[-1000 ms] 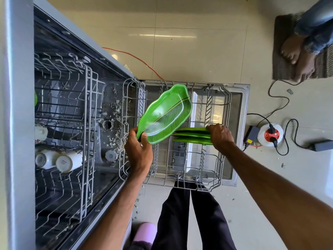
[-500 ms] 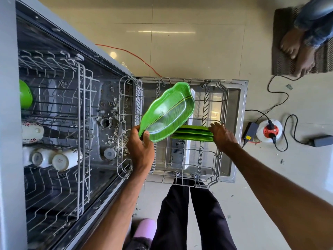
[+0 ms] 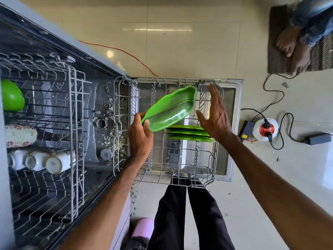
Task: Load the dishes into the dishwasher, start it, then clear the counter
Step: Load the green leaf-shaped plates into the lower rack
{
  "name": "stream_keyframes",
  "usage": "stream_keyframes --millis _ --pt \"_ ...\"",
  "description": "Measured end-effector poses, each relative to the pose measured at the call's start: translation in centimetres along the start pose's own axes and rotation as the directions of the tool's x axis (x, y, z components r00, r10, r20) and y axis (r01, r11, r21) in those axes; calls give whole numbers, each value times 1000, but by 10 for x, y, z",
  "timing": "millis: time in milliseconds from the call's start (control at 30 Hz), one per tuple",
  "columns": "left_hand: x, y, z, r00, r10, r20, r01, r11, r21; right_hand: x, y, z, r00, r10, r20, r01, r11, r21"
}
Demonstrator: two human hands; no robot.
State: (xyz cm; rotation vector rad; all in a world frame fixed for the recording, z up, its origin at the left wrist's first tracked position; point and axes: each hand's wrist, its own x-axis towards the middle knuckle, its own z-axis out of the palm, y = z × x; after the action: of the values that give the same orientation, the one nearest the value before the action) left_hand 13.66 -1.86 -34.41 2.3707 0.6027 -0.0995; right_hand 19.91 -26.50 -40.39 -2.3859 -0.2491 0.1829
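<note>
Three green plates (image 3: 189, 133) on edge in the pulled-out lower rack (image 3: 210, 177), close side by side above the open dishwasher door (image 3: 232, 127). Over them, tilted, a fourth: a leaf-shaped green plate (image 3: 171, 110), gripped at its near end by the left hand (image 3: 140, 135), thumb on the inner face, fingers curled underneath. Just beside the plate's far edge, slightly apart from it, the right hand (image 3: 215, 118), fingers straight and spread, holding nothing. In the upper rack (image 3: 76, 123) to the left: a green bowl (image 3: 11, 95), a floral mug (image 3: 19, 136), white cups (image 3: 54, 162) on their sides. Pale flakes of debris (image 3: 112, 129) strewn over the tub floor. Beyond, glossy cream floor tiles (image 3: 180, 51), a red cable (image 3: 137, 58), a white socket reel (image 3: 264, 129) with black leads, a dark mat (image 3: 277, 24) under another person's bare feet (image 3: 292, 47).
</note>
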Motion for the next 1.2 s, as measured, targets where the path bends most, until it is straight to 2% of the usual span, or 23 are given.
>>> stream_keyframes --millis 67,167,267,367,433,467,533,667,767,867,1067,1200 --pt "15 2 5 989 133 65 -136 990 45 16 -6 -5 995 -85 56 88 995 -48" --pt "34 11 16 933 312 179 -330 940 82 34 -7 -5 972 -119 202 152 977 -152" --pt "46 16 33 891 380 249 -385 922 -32 42 0 -11 954 -127 273 152 986 -71" --pt "50 12 58 942 291 169 -281 956 -84 41 9 -23 950 6 313 59 978 -198" --pt "44 6 78 967 166 195 -175 984 29 35 17 -30 961 74 266 -1 965 -264" --pt "37 2 87 959 129 251 -159 982 104 33 20 -32 963 101 250 -28 960 -280" --pt "19 -5 103 894 138 426 -237 953 187 31 27 -33 952 153 266 -67 949 -307" --pt "-16 -10 131 662 221 716 -504 839 206 29 42 -27 898 190 398 -68 951 -301" --pt "-27 -10 144 528 98 843 -635 705 316 33 42 -22 850 170 498 -22 957 -290" --pt "-31 -14 146 496 1 869 -657 655 374 39 38 -19 816 161 556 8 957 -289" --pt "-36 -18 143 489 18 872 -709 590 386 51 20 -11 780 154 606 26 960 -277" --pt "-44 -24 140 475 16 880 -704 607 369 53 14 -3 745 115 657 56 971 -234"
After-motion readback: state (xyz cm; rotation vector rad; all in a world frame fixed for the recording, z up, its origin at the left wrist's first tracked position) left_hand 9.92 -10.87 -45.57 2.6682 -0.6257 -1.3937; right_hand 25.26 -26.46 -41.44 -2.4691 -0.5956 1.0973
